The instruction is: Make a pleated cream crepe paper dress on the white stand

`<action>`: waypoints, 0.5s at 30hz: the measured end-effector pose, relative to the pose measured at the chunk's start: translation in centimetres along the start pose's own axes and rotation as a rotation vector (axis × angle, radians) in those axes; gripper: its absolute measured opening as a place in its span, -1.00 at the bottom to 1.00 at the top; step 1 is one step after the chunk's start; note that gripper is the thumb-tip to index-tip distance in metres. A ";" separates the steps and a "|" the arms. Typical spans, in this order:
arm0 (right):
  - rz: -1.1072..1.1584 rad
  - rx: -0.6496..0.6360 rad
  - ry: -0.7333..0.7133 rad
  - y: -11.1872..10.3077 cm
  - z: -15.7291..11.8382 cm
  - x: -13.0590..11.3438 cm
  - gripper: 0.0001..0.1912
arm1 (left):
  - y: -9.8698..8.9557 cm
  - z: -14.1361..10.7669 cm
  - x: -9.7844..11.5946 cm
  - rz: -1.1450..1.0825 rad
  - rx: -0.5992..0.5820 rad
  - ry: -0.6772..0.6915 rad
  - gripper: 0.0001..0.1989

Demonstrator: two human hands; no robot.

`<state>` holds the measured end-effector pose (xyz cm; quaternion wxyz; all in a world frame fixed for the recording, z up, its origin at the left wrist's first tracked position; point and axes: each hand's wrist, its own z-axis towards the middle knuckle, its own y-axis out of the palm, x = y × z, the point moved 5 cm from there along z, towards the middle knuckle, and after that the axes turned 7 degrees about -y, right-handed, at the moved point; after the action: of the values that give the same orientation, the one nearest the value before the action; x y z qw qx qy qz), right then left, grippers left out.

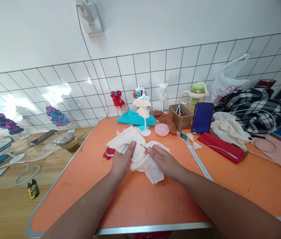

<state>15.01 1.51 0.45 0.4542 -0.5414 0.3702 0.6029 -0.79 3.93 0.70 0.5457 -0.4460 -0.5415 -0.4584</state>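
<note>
White tiles with dark grout run along the wall behind an orange worktop (80, 202) edged in metal. Cream fabric (142, 162), loosely crumpled, is held above its middle, between the two hands. Thumb on top, the left hand (122, 161) is closed on the fabric, its other fingers largely hidden. On the other side, the right hand (164, 161) is drawn into a pinch at the fabric, thumb and forefinger together on a small metallic item (144, 147) too small to identify. Just beside the left hand lies a red scrap (107, 156) with a ring on it.

Beyond the fabric, a white miniature dress stand (145, 127) wears a cream bow-shaped garment (142, 108), with turquoise cloth (132, 118) behind it and a pink bowl (162, 130) to its right. Farther right, a cardboard box (184, 122) stands near an upright smartphone (202, 118), and folded red fabric (221, 147) lies in front. Yellow-and-black thread snips (33, 189) rest on the wooden surface (3, 209) at far left.
</note>
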 end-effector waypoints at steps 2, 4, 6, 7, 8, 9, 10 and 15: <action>0.003 -0.002 -0.009 0.0 -0.1 -0.3 -0.55 | 0.0 0.0 0.0 -0.008 -0.002 -0.006 -0.50; -0.010 -0.006 -0.018 0.1 -0.2 -0.5 -0.56 | 0.0 0.0 -0.1 -0.013 -0.006 -0.019 -0.50; -0.025 -0.006 -0.018 0.1 -0.1 -0.4 -0.56 | 0.0 -0.1 0.0 -0.003 -0.002 -0.029 -0.51; -0.026 -0.009 -0.011 0.1 -0.1 -0.4 -0.57 | -0.1 -0.1 0.0 0.006 -0.001 -0.032 -0.53; -0.022 -0.012 -0.004 0.1 -0.1 -0.2 -0.57 | -0.1 -0.2 0.0 0.018 0.000 -0.033 -0.55; -0.014 -0.014 0.000 0.1 0.0 -0.1 -0.57 | -0.1 -0.2 0.0 0.032 0.004 -0.032 -0.56; -0.004 -0.015 0.003 0.1 0.0 0.0 -0.58 | -0.1 -0.2 0.1 0.046 0.007 -0.031 -0.57; 0.030 -0.001 0.012 0.0 0.1 0.4 -0.56 | -0.2 -0.2 0.2 0.073 0.019 -0.035 -0.59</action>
<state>15.02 1.65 0.06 0.4426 -0.5399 0.3806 0.6064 -0.93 3.71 0.90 0.5568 -0.4682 -0.5385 -0.4252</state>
